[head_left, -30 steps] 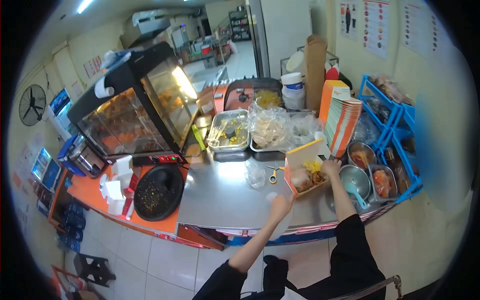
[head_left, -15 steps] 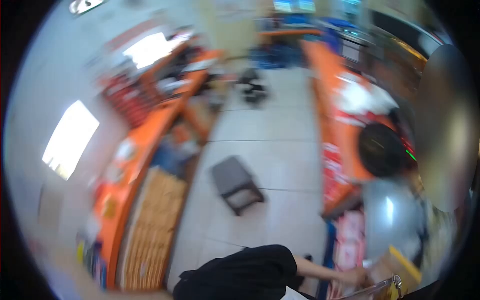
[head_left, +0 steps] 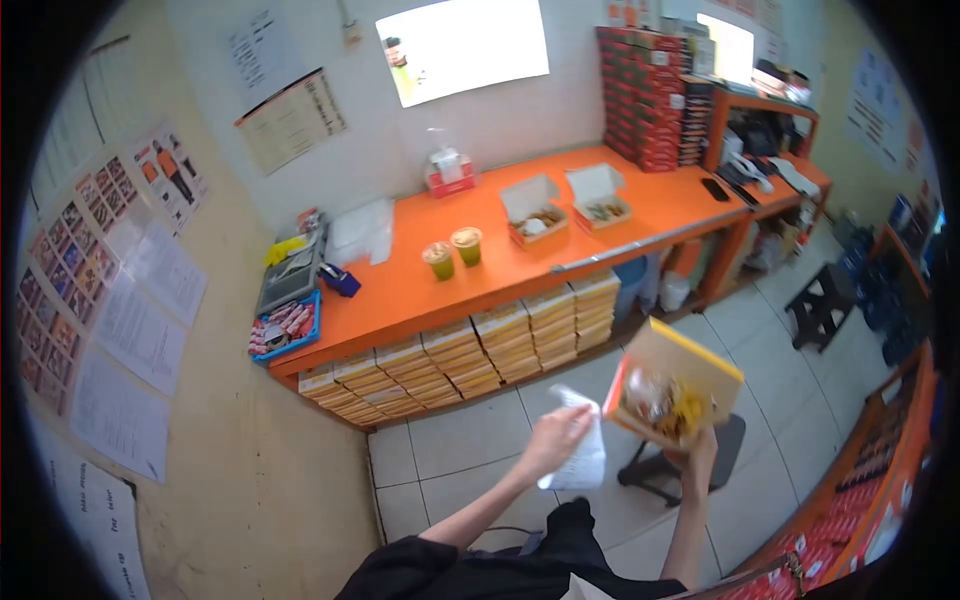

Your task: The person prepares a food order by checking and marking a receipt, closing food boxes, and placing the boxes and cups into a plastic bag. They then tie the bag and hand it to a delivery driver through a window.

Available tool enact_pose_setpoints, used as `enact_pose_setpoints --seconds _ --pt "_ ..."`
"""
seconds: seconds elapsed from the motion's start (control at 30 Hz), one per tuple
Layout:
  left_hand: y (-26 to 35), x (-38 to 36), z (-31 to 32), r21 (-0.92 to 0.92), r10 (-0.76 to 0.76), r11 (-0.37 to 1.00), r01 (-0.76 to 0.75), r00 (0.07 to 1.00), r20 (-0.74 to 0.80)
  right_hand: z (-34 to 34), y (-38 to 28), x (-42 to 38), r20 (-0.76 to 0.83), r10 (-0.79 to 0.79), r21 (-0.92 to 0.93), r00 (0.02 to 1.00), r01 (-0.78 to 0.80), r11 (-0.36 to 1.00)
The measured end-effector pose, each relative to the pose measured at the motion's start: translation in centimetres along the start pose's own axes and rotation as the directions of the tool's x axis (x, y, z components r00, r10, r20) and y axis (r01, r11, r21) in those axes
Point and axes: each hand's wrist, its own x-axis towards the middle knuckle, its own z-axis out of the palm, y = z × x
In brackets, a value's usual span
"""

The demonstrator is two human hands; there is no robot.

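Note:
My right hand (head_left: 697, 453) holds an open yellow-and-orange food box (head_left: 672, 384) from below; rice and fried food show inside it, tilted toward me. My left hand (head_left: 556, 437) grips a small white plastic packet (head_left: 578, 455) just left of the box. Both hands hover over the tiled floor, in front of an orange counter (head_left: 600, 230). On that counter stand two open food boxes (head_left: 565, 207) and two sealed cups (head_left: 452, 253).
Stacks of flat boxes (head_left: 470, 350) fill the space under the counter. A dark stool (head_left: 690, 455) stands below my right hand, another stool (head_left: 820, 300) at the right. A blue tray of sachets (head_left: 288, 325) sits at the counter's left end. Red cartons (head_left: 645, 95) are stacked at the back.
I have turned away from the steel counter and warmer toward the orange counter on the opposite wall. The food box has come along in my right hand, the white packet in my left.

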Motion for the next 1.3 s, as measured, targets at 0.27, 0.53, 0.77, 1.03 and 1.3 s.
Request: enact_pose_setpoints --seconds 0.27,0.53,0.77,1.03,1.3 --pt "-19.8 18.0 -11.6 0.103 -0.18 0.967 0.234 0.908 -0.378 32.8 9.4 40.3 0.362 -0.195 -0.139 0.912 0.26 0.955" --pt "-23.3 29.9 -23.0 -0.064 -0.377 0.925 0.375 0.881 -0.285 40.9 12.5 50.5 0.574 -0.469 -0.76 0.671 0.65 -0.002" --pt "-23.6 42.6 -20.2 0.111 -0.519 0.854 0.509 0.848 0.105 55.8 -9.7 58.8 0.511 -0.387 -0.435 0.768 0.619 0.654" --pt "-25.4 50.4 -14.4 -0.001 -0.717 0.695 0.719 0.693 0.075 70.1 7.5 93.3 0.777 0.107 -0.536 0.62 0.742 -0.402" --pt "-25.3 55.4 -11.0 -0.263 -0.78 0.619 0.74 0.618 -0.098 71.7 1.3 92.5 0.956 0.093 -0.283 0.279 0.958 0.037"
